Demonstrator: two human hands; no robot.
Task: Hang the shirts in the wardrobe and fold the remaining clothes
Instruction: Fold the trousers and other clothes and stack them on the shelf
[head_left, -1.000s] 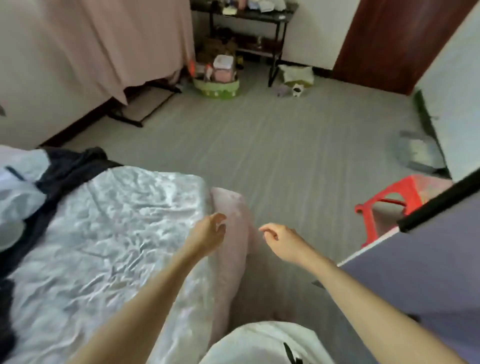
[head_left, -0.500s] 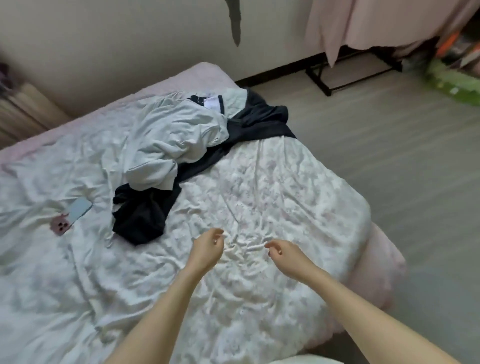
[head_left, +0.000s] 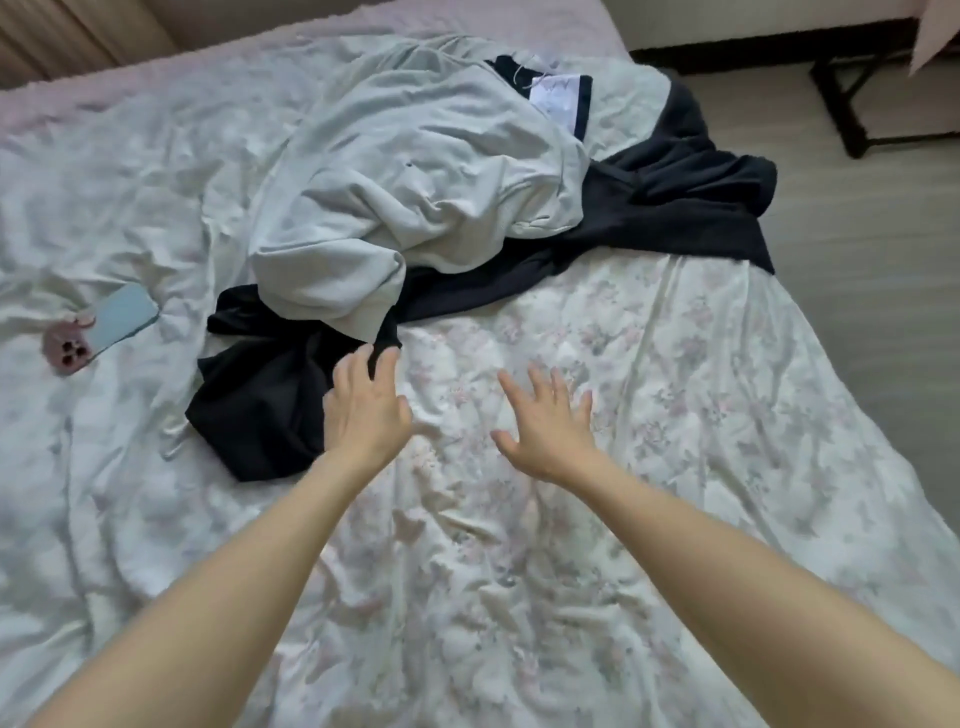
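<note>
**Both hands reach over the bed toward the heap of clothes**

The left hand (head_left: 363, 410) hovers with fingers loosely spread at the near edge of the crumpled black cloth garment (head_left: 270, 395) — whether it touches the cloth I cannot tell. The right hand (head_left: 545, 426), fingers spread and holding nothing, hangs over the white flower-printed bed sheet (head_left: 649, 389). A rumpled pale grey-white shirt (head_left: 405, 176) lies on the black garment, farther off. At far left lies a pale blue phone in a pink case (head_left: 104, 327).
</note>
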